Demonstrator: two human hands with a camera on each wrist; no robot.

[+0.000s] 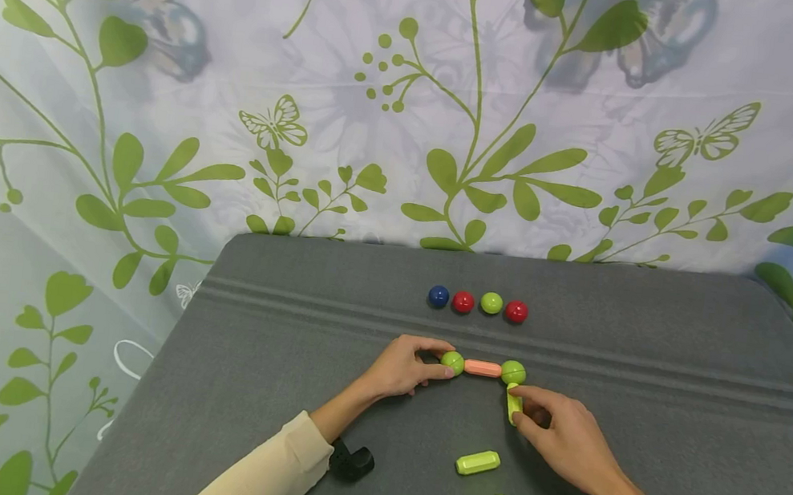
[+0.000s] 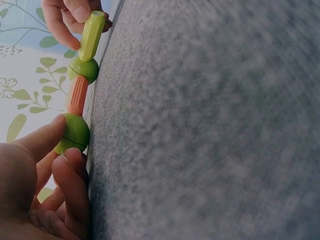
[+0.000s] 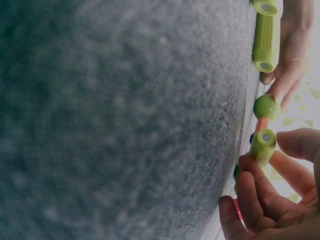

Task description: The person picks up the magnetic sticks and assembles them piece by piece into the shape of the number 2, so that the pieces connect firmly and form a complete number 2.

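Note:
A salmon-orange magnetic rod (image 1: 482, 368) lies between a green ball (image 1: 453, 363) on its left and another green ball (image 1: 513, 373) on its right, joined in a row. The left hand (image 1: 401, 367) grips the left ball between thumb and fingers. Pinched in the right hand (image 1: 569, 435) is a yellow-green rod (image 1: 514, 403), which touches the right ball and points toward the near edge. In the right wrist view that rod (image 3: 263, 150) shows a metal disc at its free end. The left wrist view shows the whole joined chain, including the orange rod (image 2: 77, 96).
Behind the chain stand a blue ball (image 1: 438, 296), a red ball (image 1: 463, 302), a green ball (image 1: 491, 303) and a second red ball (image 1: 516, 312). Nearer lie two yellow-green rods (image 1: 479, 463) on the grey cloth-covered table (image 1: 287, 325). A patterned curtain (image 1: 352, 114) hangs behind.

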